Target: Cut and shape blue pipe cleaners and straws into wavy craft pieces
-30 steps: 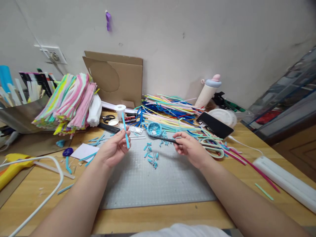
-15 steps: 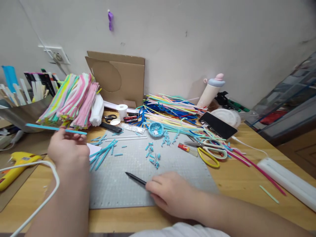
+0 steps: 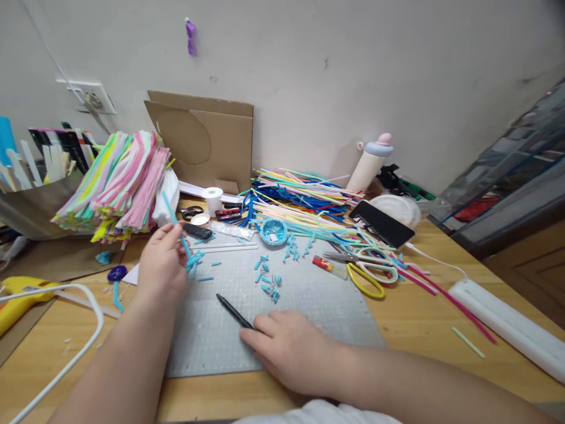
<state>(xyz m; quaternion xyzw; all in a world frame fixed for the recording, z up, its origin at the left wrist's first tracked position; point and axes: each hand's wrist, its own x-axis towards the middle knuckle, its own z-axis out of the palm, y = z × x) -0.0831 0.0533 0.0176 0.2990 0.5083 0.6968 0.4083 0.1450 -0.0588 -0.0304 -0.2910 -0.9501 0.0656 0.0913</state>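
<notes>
My left hand (image 3: 164, 257) pinches a light blue pipe cleaner (image 3: 169, 207) that slants up toward the back left. Behind its fingers lie cut blue pipe cleaner pieces (image 3: 195, 261), partly hidden by the hand. My right hand (image 3: 286, 347) is closed on a black pen (image 3: 233, 310), tip pointing to the far left over the grey cutting mat (image 3: 309, 306). Beyond the pen lie short blue pieces with wire (image 3: 270, 287), several curled blue spirals (image 3: 291, 247) and a small blue bowl-shaped piece (image 3: 273, 232).
Scissors (image 3: 368, 265) and a glue bottle (image 3: 329, 266) lie on the mat's right side. A yellow glue gun (image 3: 22, 300) with its white cable is at left. Pipe cleaner bundles (image 3: 115, 182), cardboard (image 3: 203, 138), a phone (image 3: 382, 224) and a power strip (image 3: 507, 330) surround the mat.
My left hand has moved right, toward the cut pieces, and the blue pipe cleaner has turned from nearly level to steep. My right hand still holds the pen; the view has shifted slightly.
</notes>
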